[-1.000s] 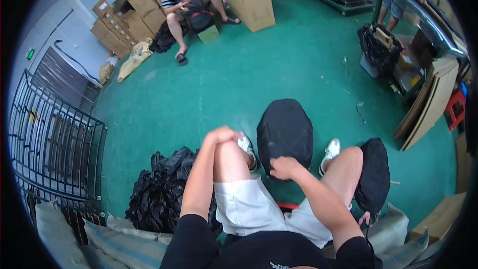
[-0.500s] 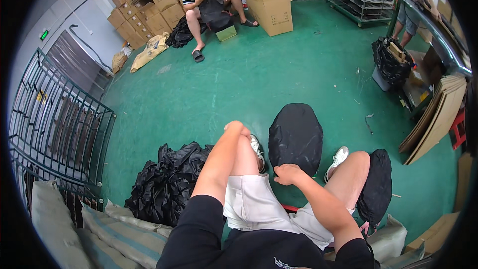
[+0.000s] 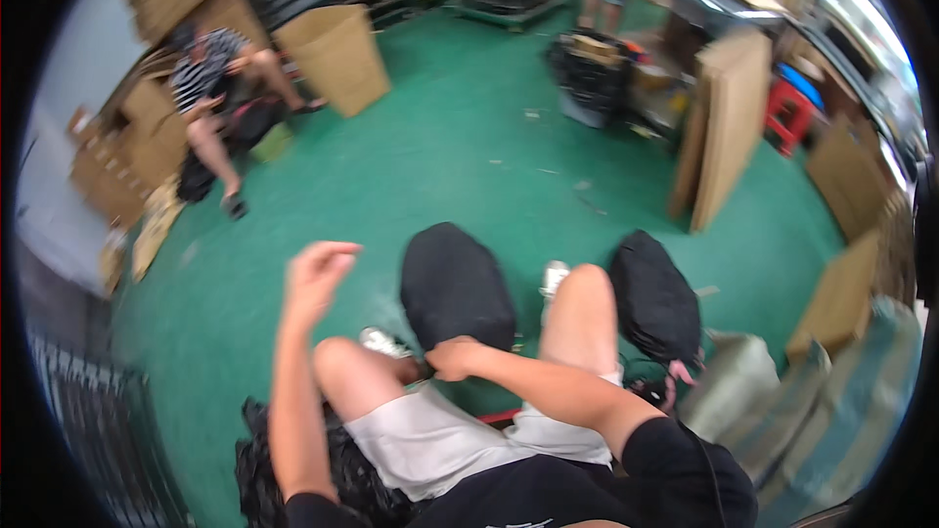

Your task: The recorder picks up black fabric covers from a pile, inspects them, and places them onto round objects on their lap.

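Observation:
A black oval bag (image 3: 455, 284) of smooth cloth stands on the floor between my feet. My right hand (image 3: 453, 359) is closed on its near lower edge. My left hand (image 3: 318, 279) is raised beside the bag, above my left knee, with nothing visible in it; its fingers stretch to the right, slightly blurred. A second black bag (image 3: 657, 295) lies on the floor to the right of my right leg, with a pink strap (image 3: 680, 372) at its near end. Crumpled black bags (image 3: 259, 469) are heaped by my left leg, partly hidden by my arm.
A person (image 3: 210, 78) in a striped shirt sits far left beside a large open carton (image 3: 337, 59). Cardboard sheets (image 3: 724, 127) lean at the right, near a red stool (image 3: 787, 112). Filled woven sacks (image 3: 831, 411) stand close at my right. A dark metal rack (image 3: 103, 430) is at left.
My left hand has risen off my left knee. My right hand stays at the bag's near edge. The whole view has swung to the right.

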The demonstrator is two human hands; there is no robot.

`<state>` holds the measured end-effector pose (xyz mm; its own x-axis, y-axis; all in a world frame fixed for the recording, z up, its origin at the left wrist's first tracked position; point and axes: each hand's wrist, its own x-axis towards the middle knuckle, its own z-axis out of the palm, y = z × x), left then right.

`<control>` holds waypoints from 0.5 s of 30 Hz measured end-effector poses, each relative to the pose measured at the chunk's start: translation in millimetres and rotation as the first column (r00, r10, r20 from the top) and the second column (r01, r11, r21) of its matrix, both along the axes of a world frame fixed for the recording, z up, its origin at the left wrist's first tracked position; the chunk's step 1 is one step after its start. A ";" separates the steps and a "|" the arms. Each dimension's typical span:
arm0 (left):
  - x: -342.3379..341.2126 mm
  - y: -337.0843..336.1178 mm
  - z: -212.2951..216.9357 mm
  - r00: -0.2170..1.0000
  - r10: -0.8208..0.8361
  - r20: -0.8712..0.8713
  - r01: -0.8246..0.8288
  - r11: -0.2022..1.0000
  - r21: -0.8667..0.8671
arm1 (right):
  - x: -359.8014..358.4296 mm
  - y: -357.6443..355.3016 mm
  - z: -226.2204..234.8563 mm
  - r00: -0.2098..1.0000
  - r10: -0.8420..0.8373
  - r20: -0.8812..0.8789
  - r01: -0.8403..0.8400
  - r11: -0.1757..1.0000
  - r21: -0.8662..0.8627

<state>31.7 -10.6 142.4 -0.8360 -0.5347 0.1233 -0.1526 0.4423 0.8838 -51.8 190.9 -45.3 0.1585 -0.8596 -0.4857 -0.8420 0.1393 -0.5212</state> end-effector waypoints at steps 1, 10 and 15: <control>6.0 20.4 65.0 0.989 -0.027 -0.146 -0.001 0.983 -0.183 | 2.6 -2.0 4.9 1.000 0.027 -0.003 -0.027 0.997 -0.074; 23.1 98.0 230.5 0.728 -0.392 -0.562 -0.077 0.768 -0.636 | 6.3 0.9 -10.5 0.997 -0.058 -0.057 0.056 0.998 -0.033; 40.5 109.2 240.6 0.741 -0.361 -0.566 -0.130 0.750 -0.648 | 13.4 -3.0 -9.3 0.997 0.032 -0.067 -0.030 0.999 0.036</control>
